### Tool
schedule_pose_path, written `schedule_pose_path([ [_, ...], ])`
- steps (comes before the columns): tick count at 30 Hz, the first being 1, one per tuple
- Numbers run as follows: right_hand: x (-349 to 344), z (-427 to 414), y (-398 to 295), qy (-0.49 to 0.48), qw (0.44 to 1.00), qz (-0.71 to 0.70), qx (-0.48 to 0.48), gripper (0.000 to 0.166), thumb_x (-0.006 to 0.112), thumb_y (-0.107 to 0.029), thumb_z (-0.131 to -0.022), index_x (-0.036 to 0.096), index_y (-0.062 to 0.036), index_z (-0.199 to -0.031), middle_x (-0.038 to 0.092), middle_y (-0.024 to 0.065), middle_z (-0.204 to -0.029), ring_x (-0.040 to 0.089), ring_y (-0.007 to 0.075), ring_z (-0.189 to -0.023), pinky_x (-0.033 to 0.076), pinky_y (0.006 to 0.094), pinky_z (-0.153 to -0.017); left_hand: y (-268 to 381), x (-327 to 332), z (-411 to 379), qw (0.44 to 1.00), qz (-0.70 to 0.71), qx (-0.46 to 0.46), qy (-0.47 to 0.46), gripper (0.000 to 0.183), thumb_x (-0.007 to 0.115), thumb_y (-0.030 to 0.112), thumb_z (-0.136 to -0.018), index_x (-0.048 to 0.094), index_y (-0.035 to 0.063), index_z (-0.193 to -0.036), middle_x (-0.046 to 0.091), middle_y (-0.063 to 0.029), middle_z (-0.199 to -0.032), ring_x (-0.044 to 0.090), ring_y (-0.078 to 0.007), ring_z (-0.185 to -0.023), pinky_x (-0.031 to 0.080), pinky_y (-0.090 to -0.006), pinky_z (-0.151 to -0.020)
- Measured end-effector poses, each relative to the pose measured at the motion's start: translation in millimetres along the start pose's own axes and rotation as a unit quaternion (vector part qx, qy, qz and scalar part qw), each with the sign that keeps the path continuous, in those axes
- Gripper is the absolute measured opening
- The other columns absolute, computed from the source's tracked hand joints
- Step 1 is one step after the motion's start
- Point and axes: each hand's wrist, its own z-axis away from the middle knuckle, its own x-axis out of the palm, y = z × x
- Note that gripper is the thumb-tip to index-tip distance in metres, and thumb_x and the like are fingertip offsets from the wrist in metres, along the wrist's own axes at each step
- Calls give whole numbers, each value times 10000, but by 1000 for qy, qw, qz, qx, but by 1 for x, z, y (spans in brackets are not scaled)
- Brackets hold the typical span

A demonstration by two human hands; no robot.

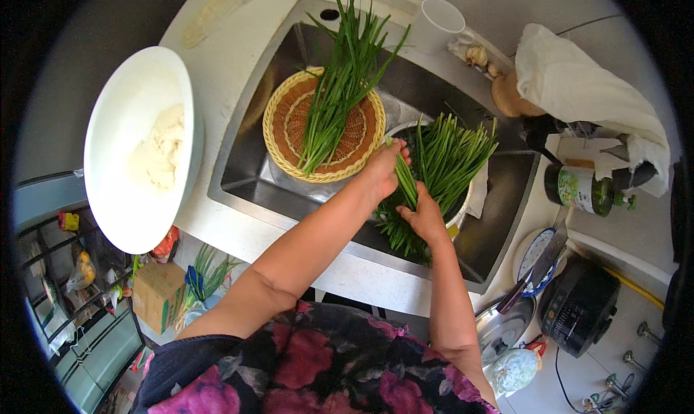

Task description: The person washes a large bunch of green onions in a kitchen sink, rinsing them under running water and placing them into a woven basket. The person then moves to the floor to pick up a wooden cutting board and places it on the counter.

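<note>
Both my hands hold one bunch of green garlic chives (404,176) over the steel sink (252,189). My left hand (386,167) grips its pale stem end, and my right hand (425,213) closes around it lower down, with the leafy ends hanging below. Just beyond my right hand, more chives (450,154) lie in a round metal basin (465,208), partly hidden by the leaves. Left of my hands, a round woven basket (274,143) rests in the sink with another bundle of chives (336,105) across it, tips past the far rim.
A large white bowl with dough (162,148) stands on the left counter. Behind the sink are a white mug (438,24) and garlic (477,55). At right are a green-capped bottle (580,191), a knife (539,267) on a plate, a pot lid (501,327) and a black electric cooker (580,305).
</note>
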Motion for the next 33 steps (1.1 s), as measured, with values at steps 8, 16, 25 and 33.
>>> schedule_pose_path([
  [8,-72,-8,-50,42,974,216,-61,365,610,-93,-696,479,-56,-1035,543,189,-991,535,363,-883,434,433,-727,88,-3,83,990,-98,101,-9,161,437,226,-894,517,98,-951,511,-30,-846,465,-119,-740,412,-276,-730],
  [16,-66,-81,-198,214,773,435,-408,82,501,-72,-660,555,-73,-722,504,76,-783,478,229,-913,290,390,-940,86,-88,83,965,255,-59,13,229,523,251,-845,505,45,-941,489,-55,-756,460,-129,-604,426,-191,-491],
  [25,23,-170,-176,115,704,555,-427,284,494,-115,-746,575,-122,-1018,479,54,-1154,358,233,-1161,116,423,-1059,88,-105,83,952,306,-11,23,429,315,363,-904,455,-16,-1048,553,-152,-969,560,-198,-752,473,-263,-617],
  [33,21,-103,-105,211,904,186,-322,366,570,-20,-664,499,-58,-1021,438,139,-1171,390,326,-1094,327,408,-916,107,-111,88,972,168,-138,-95,437,313,300,-903,362,-42,-1170,504,-170,-1126,567,-207,-894,486,-294,-683],
])
